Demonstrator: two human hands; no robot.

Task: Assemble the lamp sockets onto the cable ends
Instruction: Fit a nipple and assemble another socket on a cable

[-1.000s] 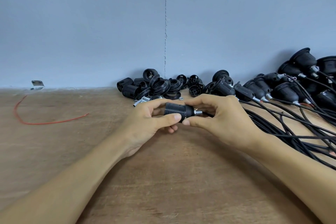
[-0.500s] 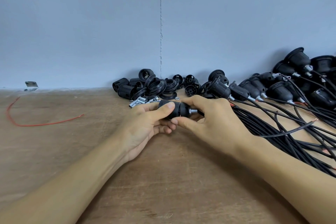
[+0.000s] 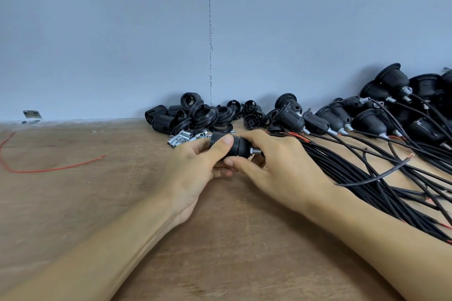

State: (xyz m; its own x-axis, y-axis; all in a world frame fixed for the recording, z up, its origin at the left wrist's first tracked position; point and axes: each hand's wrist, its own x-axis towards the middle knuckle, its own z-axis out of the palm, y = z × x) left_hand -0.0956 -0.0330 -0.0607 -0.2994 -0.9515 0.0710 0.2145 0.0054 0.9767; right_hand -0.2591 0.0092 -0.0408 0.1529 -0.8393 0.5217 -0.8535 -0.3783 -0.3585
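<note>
Both hands hold one black ribbed lamp socket (image 3: 238, 145) lying sideways just above the wooden table, its metal nipple pointing right. My left hand (image 3: 195, 168) grips the threaded barrel, thumb on top. My right hand (image 3: 276, 166) pinches the socket's cap end between thumb and fingers; the cable leaving it is hidden behind that hand. Loose black socket parts (image 3: 203, 115) are heaped against the wall behind the hands. Small silver metal tubes (image 3: 182, 139) lie just behind my left fingers.
Finished sockets on cables (image 3: 367, 117) lie in a row at the back right, and their black cables (image 3: 391, 178) fan across the table's right side. A loose red wire (image 3: 49, 168) lies at the left. A metal bracket (image 3: 31, 116) sits by the blue-grey wall.
Both hands and the socket have shifted slightly away from me toward the parts heap. My left thumb has rolled over the top of the barrel, and the view has drifted rightward.
</note>
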